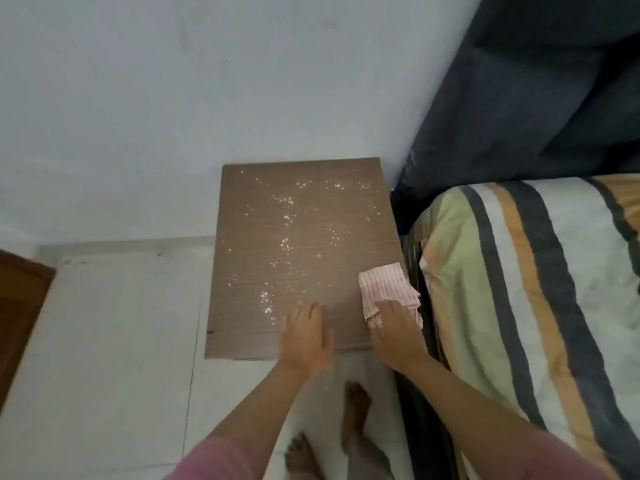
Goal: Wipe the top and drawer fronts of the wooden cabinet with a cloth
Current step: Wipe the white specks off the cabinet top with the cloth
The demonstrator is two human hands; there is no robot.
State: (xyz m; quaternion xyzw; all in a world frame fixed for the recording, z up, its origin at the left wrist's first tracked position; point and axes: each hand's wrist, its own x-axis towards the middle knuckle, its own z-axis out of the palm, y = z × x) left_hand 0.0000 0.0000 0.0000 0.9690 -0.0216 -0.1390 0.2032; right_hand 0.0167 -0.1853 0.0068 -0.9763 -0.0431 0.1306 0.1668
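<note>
My right hand (394,332) lies on a soft pink cloth (386,289) with thin darker stripes, fingers spread over its near, crumpled part and pressing it flat against the top of the wooden cabinet (277,271); the fingers look fairly straight, pressing rather than pinching, though the blur keeps me from being sure of the fingertips. The cloth sits at the cabinet's near right corner, one folded edge just over the right rim. My left hand (306,336) rests palm down on the bare wood beside it, fingers relaxed and flat, holding nothing. The cabinet top is a flat rectangular board with a grey-brown grain running across it, and it is scattered with small bright specks (285,216) that glint, thickest down the middle and along the far edge. The cabinet stands against a pale, smooth wall (173,98). Close on its right is a bed with a striped cover (519,289) in dark grey, orange, cream and white bands, and dark cloth (536,98) behind it. Under me are pale floor tiles (121,323) and my bare feet (353,414).
</note>
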